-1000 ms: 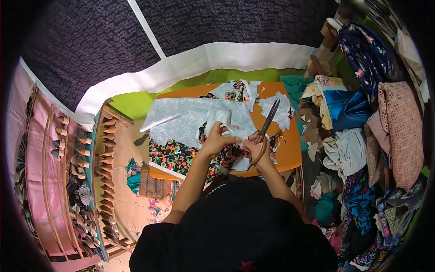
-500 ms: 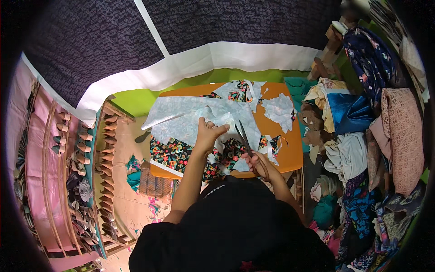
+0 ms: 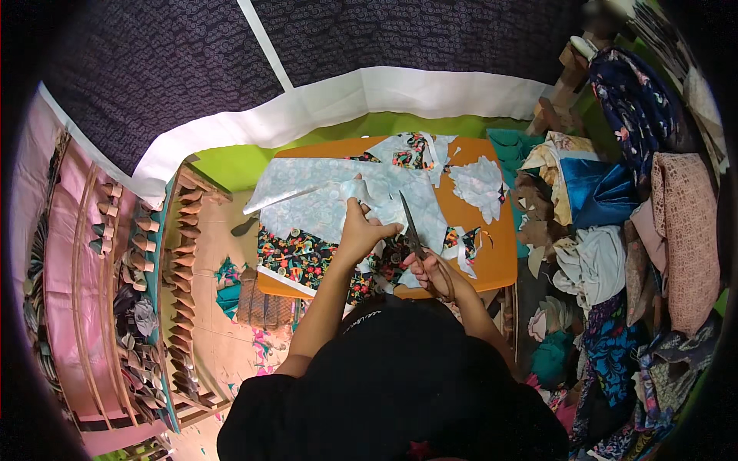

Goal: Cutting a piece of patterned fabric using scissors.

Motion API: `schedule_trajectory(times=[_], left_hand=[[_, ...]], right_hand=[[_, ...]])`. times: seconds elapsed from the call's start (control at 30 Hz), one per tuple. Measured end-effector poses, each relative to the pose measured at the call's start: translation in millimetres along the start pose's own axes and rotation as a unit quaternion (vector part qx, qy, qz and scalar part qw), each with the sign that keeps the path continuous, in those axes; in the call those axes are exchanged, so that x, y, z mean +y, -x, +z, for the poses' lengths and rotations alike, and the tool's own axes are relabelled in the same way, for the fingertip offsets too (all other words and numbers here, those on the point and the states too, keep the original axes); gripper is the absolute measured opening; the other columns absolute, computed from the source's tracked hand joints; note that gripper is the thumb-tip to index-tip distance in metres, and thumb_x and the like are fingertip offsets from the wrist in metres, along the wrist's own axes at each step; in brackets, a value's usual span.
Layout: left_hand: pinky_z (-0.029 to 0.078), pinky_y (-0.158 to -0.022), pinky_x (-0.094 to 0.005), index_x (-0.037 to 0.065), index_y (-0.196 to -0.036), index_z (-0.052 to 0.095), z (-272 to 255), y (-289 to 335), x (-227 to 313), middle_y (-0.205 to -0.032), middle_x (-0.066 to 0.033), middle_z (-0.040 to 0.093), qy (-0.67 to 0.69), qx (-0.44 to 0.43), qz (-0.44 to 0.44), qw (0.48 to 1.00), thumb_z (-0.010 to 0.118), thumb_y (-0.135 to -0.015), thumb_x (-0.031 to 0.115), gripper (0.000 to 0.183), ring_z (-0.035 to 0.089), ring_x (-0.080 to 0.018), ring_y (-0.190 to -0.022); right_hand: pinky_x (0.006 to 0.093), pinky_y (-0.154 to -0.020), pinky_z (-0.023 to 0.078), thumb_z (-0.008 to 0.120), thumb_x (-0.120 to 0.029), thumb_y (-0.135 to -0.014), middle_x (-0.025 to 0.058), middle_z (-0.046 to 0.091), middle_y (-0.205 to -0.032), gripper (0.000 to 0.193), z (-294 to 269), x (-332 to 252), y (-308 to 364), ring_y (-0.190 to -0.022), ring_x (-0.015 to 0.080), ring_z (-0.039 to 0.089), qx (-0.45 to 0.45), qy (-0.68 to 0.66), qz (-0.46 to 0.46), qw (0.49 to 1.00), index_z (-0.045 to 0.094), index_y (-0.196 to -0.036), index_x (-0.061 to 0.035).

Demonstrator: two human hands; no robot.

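My right hand grips a large pair of dark metal scissors, their tips pointing away from me. The blades look nearly together. Left of them, my left hand pinches a piece of white-backed fabric lifted toward the blades; the thumb points right. Whether the blades touch this piece I cannot tell. Beneath both hands a larger sheet of fabric lies pale side up. Black floral fabric shows its printed side along the near left.
The fabric covers much of an orange table. Cut scraps lie at its far right. Heaped cloth crowds the right side. Racks of brown shoe-shaped pieces stand on the left, with more scraps on the floor.
The scissor blades, parted before, have come nearly together. My left hand has shifted slightly right, its thumb closer to the blades. The whole view has moved a little.
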State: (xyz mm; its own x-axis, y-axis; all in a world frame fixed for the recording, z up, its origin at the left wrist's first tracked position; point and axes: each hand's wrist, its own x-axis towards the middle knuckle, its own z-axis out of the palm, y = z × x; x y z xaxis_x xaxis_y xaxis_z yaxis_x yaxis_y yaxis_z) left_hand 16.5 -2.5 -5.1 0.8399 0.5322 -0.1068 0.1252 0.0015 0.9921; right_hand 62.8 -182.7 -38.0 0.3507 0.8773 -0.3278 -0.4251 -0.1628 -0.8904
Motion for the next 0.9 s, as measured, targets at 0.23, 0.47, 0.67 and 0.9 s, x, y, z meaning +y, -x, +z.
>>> schedule_trajectory(times=[0.23, 0.47, 0.67, 0.9], left_hand=[[0.045, -0.048, -0.0231, -0.002, -0.097, 0.024, -1, 3, 8, -0.090, -0.0134, 0.039, 0.024, -0.005, 0.005, 1.000, 0.070, -0.056, 0.003, 0.062, 0.052, -0.0125, -0.060], [0.044, -0.046, -0.0227, -0.003, -0.099, 0.022, -2, 6, 16, -0.090, -0.0145, 0.040, 0.012, 0.006, 0.038, 0.999, 0.069, -0.057, 0.002, 0.063, 0.052, -0.0123, -0.057], [0.042, -0.045, -0.0224, -0.004, -0.099, 0.022, -4, 2, 6, -0.089, -0.0125, 0.040, 0.021, -0.008, 0.013, 1.000, 0.069, -0.057, 0.003, 0.064, 0.051, -0.0109, -0.058], [0.041, -0.046, -0.0216, -0.002, -0.100, 0.024, -5, 0, 0, -0.091, -0.0116, 0.038, 0.043, -0.004, 0.072, 0.996, 0.071, -0.056, 0.005, 0.065, 0.047, -0.0091, -0.060]], right_hand=[[0.0159, -0.047, 0.031, 0.040, -0.077, -0.053, -0.0042, 0.030, -0.065, 0.085, 0, 2, -3, -0.053, 0.0028, 0.029, -0.020, 0.002, -0.002, 1.000, 0.041, -0.092, -0.0015], [0.0153, -0.046, 0.030, 0.042, -0.075, -0.054, -0.0048, 0.029, -0.065, 0.083, 0, 4, -4, -0.053, 0.0021, 0.028, -0.033, -0.037, 0.023, 0.999, 0.041, -0.092, -0.0020], [0.0149, -0.047, 0.029, 0.043, -0.074, -0.054, -0.0055, 0.029, -0.064, 0.081, 3, 5, -6, -0.053, 0.0019, 0.027, -0.023, -0.034, 0.019, 0.999, 0.041, -0.091, -0.0027], [0.0147, -0.047, 0.028, 0.043, -0.074, -0.055, -0.0056, 0.028, -0.064, 0.079, 4, 3, -7, -0.053, 0.0019, 0.026, -0.043, -0.052, 0.038, 0.997, 0.041, -0.090, -0.0032]])
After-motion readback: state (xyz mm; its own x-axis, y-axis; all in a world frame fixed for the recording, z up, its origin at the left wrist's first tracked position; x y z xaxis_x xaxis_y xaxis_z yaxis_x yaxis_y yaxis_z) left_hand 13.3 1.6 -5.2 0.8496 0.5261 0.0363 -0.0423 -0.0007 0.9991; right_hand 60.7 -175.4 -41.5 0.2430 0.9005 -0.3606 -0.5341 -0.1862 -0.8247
